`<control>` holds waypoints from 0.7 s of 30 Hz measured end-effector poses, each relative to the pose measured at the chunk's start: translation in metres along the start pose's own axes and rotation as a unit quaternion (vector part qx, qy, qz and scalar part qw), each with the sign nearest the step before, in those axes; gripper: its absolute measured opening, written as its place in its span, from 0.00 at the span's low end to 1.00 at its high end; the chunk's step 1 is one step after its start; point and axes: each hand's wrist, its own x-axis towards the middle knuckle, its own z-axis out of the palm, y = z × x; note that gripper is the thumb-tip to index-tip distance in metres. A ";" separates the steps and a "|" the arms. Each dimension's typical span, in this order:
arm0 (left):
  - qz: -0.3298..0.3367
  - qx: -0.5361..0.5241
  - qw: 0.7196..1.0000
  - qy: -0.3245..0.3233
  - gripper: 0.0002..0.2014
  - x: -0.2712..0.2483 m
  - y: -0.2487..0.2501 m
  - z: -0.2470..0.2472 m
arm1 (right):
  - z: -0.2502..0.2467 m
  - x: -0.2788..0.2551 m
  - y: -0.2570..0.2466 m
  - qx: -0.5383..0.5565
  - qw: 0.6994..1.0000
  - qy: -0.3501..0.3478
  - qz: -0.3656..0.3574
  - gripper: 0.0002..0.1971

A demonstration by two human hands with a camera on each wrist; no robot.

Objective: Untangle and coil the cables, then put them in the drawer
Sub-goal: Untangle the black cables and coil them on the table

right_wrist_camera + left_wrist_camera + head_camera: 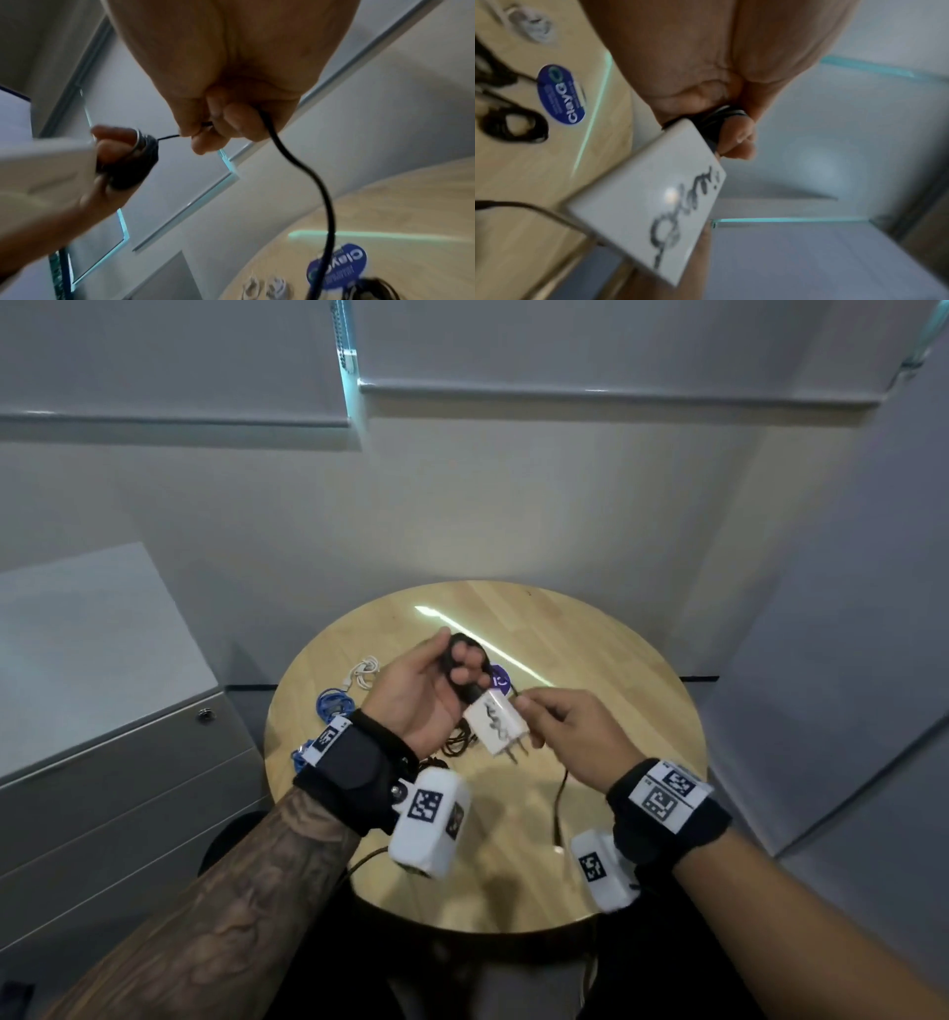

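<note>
round wood table (590, 660) below; left hand (426, 701) grips a black coil (464, 660) with the white charger (497, 727) by its palm. left wrist view: charger just under the fingers. right wrist view: right hand (231, 81) pinches the cord (306, 172); feed it snug, loop by loop.

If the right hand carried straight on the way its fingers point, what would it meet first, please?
Probably the white charger held by the left hand; the right hand points left at it, almost touching, though depth is unclear.
</note>
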 end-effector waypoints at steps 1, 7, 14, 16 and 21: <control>0.019 -0.047 0.999 0.014 0.15 0.003 0.004 -0.004 | 0.009 -0.005 0.004 -0.013 0.999 -0.027 0.011 0.14; 0.107 0.065 0.988 0.096 0.12 0.018 0.008 -0.035 | 0.037 -0.027 0.012 -0.101 0.989 -0.099 -0.050 0.14; 0.042 0.477 0.877 0.046 0.15 -0.006 -0.029 -0.062 | 0.002 -0.018 -0.023 -0.223 0.960 0.035 -0.167 0.09; 0.008 0.469 0.883 -0.020 0.19 -0.022 -0.039 -0.043 | -0.008 -0.008 -0.023 -0.220 0.956 0.094 -0.168 0.08; 0.000 0.350 0.934 -0.068 0.16 -0.035 -0.032 -0.013 | 0.010 -0.006 -0.011 -0.057 0.994 0.067 -0.059 0.09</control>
